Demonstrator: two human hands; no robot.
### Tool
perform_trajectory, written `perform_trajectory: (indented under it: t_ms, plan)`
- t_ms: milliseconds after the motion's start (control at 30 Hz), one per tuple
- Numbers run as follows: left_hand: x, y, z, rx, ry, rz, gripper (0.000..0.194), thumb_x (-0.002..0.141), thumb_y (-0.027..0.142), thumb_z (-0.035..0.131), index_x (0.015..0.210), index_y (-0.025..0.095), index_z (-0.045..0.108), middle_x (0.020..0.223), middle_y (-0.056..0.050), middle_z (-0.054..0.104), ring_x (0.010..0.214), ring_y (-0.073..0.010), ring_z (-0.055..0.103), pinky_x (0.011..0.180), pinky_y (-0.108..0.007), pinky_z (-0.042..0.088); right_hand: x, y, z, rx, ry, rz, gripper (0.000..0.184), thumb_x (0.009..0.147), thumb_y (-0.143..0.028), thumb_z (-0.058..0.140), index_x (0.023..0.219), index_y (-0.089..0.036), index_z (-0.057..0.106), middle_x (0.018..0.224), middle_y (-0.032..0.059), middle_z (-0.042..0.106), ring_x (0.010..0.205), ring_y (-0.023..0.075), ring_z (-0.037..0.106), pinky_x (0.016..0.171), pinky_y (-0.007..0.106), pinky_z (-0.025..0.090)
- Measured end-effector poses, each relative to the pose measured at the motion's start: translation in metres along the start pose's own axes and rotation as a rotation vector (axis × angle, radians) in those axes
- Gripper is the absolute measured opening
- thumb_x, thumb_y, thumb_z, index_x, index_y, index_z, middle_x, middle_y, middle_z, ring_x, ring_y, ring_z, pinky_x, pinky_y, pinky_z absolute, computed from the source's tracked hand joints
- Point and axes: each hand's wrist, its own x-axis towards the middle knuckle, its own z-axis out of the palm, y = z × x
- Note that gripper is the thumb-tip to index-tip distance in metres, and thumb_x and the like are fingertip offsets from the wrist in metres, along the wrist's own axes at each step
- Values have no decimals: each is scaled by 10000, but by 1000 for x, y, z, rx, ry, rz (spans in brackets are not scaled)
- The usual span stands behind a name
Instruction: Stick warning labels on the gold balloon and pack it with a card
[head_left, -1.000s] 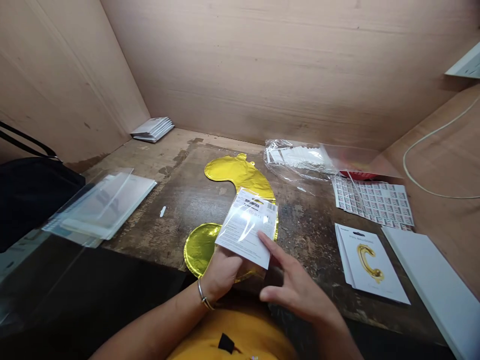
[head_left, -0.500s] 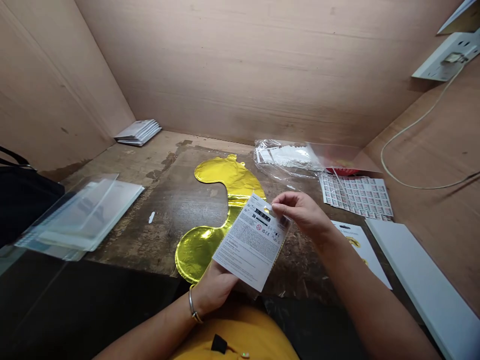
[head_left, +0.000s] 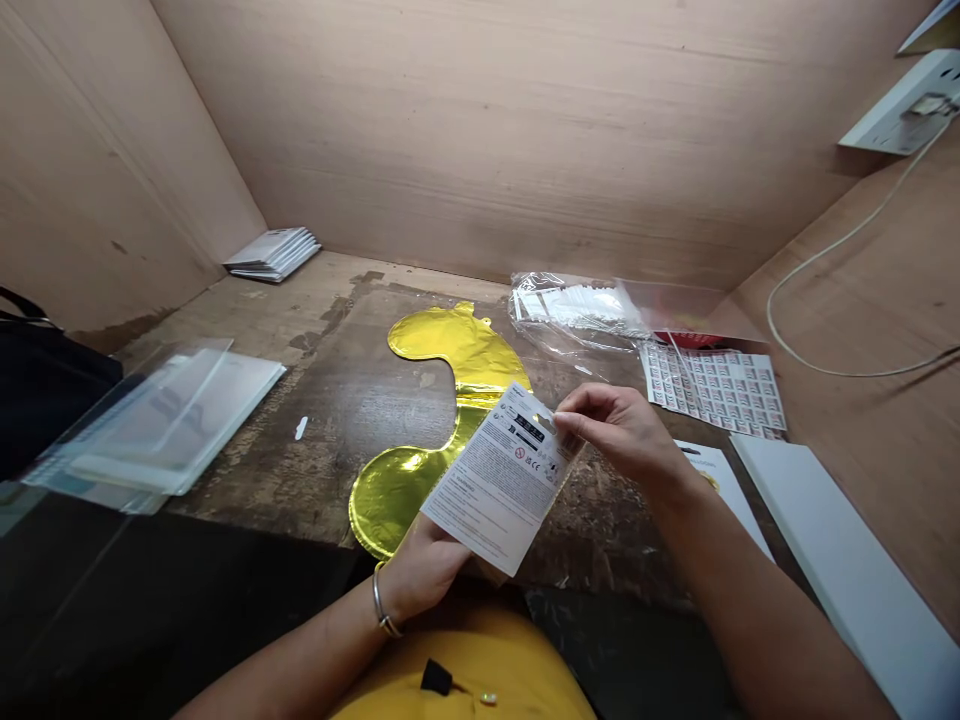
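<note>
A white printed packaging card is held tilted above the table's front edge, its text side facing me. My left hand supports its lower left edge from below; those fingers are hidden behind the card. With thumb and forefinger, my right hand pinches the card's upper right edge, near the hang hole. Under and behind the card lies a flat gold foil balloon, a curved shape with rounded ends. Part of the balloon is covered by the card.
Clear plastic sleeves lie at left, a stack of white packets at the back left. White strips in a plastic bag, a sticker sheet, another balloon card and a long white board lie at right.
The view has shifted slightly. Both hands keep hold of the card, which has barely moved, and the gold balloon lies where it was.
</note>
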Motion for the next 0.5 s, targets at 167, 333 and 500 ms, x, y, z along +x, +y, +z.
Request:
perform_trajectory:
  t_ms: [167, 333, 500]
  plan:
    - [1, 10, 4, 4, 28, 10, 157, 697, 192, 703, 845, 180, 757, 982, -55, 739, 984, -240, 655, 961, -381, 504, -2, 5, 5, -390, 173, -130, 339, 850, -414, 571, 613, -172, 578, 547, 2, 578, 499, 107, 523, 472, 243, 429]
    - [3, 14, 7, 0, -9, 36, 276, 724, 189, 675, 993, 195, 736, 1085, -55, 719, 1039, -253, 640, 984, -399, 487, -8, 10, 14, -645, 270, -248, 320, 922, -372, 453, 779, -177, 663, 722, 56, 664, 724, 192, 609, 656, 335, 512]
    - [5, 4, 4, 78, 3, 37, 278, 758, 224, 666, 1029, 195, 720, 1062, -62, 720, 1134, -275, 588, 1063, -427, 410, -54, 7, 60, -789, 284, -595, 425, 799, -399, 672, 1144, -165, 593, 1289, 165, 541, 1256, 323, 447, 1031, 521, 419]
